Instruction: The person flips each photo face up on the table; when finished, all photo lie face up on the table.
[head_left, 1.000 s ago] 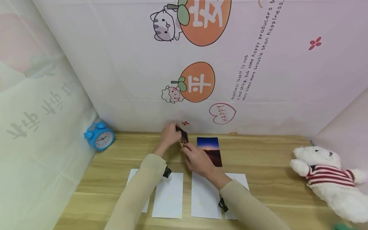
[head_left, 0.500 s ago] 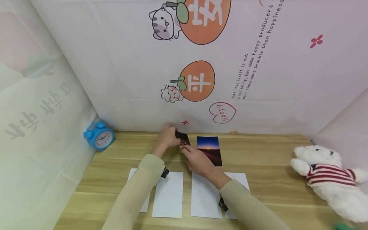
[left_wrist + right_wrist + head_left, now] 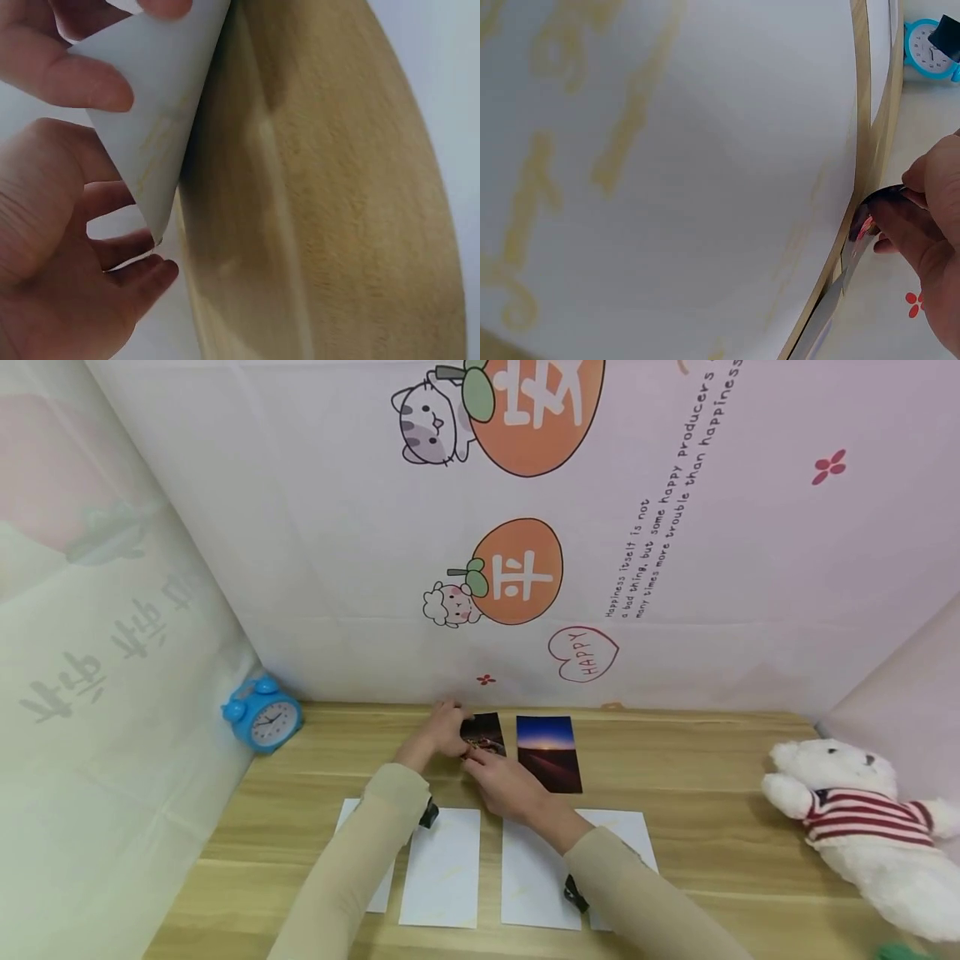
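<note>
1 dark photo (image 3: 485, 727) moved lower in 2 hands (image 3: 441, 731) (image 3: 510, 785)

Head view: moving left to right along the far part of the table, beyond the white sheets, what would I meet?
Blue alarm clock → left hand → dark photo → sunset photo → white plush bear in a striped shirt.

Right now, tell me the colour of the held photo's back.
The photo's back is whitish with faint yellow marks; the left wrist view shows it best.
</note>
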{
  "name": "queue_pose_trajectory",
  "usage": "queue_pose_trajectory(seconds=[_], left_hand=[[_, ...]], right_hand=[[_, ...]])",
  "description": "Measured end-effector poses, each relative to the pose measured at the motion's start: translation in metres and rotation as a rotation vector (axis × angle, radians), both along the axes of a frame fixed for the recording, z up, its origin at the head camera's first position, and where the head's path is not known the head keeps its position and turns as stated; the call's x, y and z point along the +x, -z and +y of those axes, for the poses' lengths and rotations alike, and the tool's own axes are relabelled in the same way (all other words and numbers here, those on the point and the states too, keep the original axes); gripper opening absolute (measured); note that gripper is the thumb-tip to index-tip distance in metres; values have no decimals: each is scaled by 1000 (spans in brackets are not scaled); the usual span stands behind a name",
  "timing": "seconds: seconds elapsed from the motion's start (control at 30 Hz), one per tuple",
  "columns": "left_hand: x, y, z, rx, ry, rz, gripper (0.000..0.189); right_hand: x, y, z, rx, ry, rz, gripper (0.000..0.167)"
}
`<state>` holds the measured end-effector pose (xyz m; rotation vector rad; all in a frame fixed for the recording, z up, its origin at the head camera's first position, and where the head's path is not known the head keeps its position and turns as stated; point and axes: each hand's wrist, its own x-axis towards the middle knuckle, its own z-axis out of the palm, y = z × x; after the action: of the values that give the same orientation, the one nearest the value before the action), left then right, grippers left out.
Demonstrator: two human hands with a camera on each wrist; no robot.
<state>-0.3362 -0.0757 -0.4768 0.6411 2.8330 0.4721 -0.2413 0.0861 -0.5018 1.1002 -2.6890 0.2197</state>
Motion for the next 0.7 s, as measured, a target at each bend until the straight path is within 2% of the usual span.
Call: queue_pose_trajectory(seconds=[0.17,0.37,0.5,0.6,0.7], left_hand=[[0,7,-2,-7,-5,-25,57],[-1,15,-2,-25,8,-17,55],[1,15,-3,-6,3,-25,55],[2,15,-4,8,-2,-34,55],[2,15,-6,16,-7,-37,55]], right_hand=[[0,1,-6,55,-2,-47,20],[-1,3,-10,113,15,-31,20],[0,2,-10,138,-14,-33,21],[0,0,-10,123,-50,-68,23],[1,-1,-9,86,-69,-142,24]])
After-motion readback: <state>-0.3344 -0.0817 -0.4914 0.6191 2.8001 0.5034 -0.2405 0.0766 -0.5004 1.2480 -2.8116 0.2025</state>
